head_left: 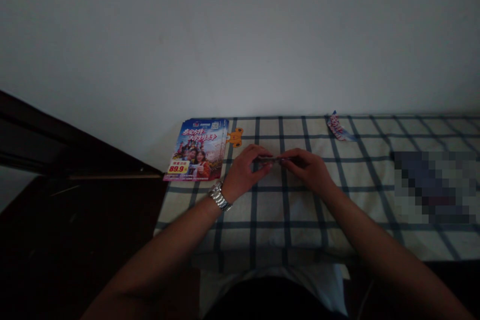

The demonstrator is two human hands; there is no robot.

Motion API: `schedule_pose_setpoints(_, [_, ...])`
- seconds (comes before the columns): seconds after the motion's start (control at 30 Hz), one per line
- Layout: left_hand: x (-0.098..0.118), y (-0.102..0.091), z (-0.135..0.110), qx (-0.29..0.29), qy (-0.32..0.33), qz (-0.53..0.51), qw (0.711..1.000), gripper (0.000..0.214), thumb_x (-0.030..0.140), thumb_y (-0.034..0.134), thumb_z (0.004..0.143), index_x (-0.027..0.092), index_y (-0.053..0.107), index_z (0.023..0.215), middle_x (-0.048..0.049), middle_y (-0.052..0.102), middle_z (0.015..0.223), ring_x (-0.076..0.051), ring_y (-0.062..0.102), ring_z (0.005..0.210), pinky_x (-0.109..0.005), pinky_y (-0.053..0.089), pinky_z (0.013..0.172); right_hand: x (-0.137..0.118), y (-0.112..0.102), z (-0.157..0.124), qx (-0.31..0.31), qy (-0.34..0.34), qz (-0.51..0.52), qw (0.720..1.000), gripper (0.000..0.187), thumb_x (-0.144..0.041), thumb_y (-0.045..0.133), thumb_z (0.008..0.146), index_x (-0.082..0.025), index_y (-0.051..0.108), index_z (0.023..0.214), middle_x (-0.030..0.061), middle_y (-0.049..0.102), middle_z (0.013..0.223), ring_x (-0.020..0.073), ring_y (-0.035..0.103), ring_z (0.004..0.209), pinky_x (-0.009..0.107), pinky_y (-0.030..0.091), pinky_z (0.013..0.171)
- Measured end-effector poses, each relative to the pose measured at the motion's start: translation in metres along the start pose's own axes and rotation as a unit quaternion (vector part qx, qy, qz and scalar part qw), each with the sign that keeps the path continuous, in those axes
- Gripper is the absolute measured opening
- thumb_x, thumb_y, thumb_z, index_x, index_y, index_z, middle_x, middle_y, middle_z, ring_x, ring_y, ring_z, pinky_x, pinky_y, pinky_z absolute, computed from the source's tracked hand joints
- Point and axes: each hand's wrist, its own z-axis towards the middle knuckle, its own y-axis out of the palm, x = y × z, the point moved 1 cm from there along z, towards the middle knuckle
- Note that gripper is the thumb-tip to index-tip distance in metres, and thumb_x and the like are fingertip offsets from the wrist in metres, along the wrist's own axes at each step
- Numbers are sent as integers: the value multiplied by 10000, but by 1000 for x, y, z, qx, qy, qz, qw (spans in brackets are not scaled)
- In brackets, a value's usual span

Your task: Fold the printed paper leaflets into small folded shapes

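Both of my hands meet over the checked tablecloth, pinching the two ends of a small, thin piece of folded paper (270, 160). It appears nearly edge-on and dim, so its print cannot be made out. My left hand (247, 170), with a silver watch on the wrist, has its thumb below and fingers above the left end. At the right end, the fingertips of my right hand (309, 167) are closed on the paper. Left of my left hand lies a stack of colourful printed flyers (197, 150). A bear-shaped orange figure (235, 137) lies beside the stack.
The white and dark-blue checked tablecloth (270, 210) covers a table against a pale wall (262, 35). A crumpled or folded piece of printed paper (337, 127) lies near the back edge. A pixelated dark object (427, 185) is at the right. Dark floor shows at the left.
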Motion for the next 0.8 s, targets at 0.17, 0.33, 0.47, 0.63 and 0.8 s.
schedule_pose_setpoints(0.17, [1,-5,1,9,22,69,997,228,116,675,879,216,648,1083,-44,647,1092,-207,608,1085,-383,503,989,3,-3,1,3,-7,12,1000,175,-306,696,909,-254,742,1070,48,771,1063,221,736,983,370,609,879])
schedule_pose_setpoints(0.33, [-3,-6,1,-2,0,146,989,212,132,700,884,242,687,1064,-34,657,1104,-232,602,1110,-416,467,1000,6,-3,2,-24,-38,13,999,189,-246,676,908,-263,714,1092,49,744,1127,228,711,1078,402,592,976])
schedule_pose_setpoints(0.47, [-6,-6,1,-17,7,184,983,209,142,718,882,255,706,1058,-30,657,1113,-234,597,1108,-426,441,992,6,-1,3,-53,-73,-25,996,224,-207,665,903,-271,691,1115,56,716,1169,238,693,1111,427,582,1000])
schedule_pose_setpoints(0.63, [-8,-5,0,-40,8,225,974,233,176,725,884,265,715,1099,-45,636,1169,-258,563,1129,-447,428,1000,3,-1,4,-68,-113,-90,987,231,-173,677,892,-266,697,1102,64,715,1184,247,682,1129,444,554,1020])
schedule_pose_setpoints(0.8, [-10,-5,-2,-54,14,231,971,262,287,749,887,278,711,1146,-57,604,1218,-264,549,1145,-461,421,1031,4,-3,4,-69,-126,-124,982,232,-158,691,889,-251,696,1101,75,702,1224,240,668,1163,428,535,1041])
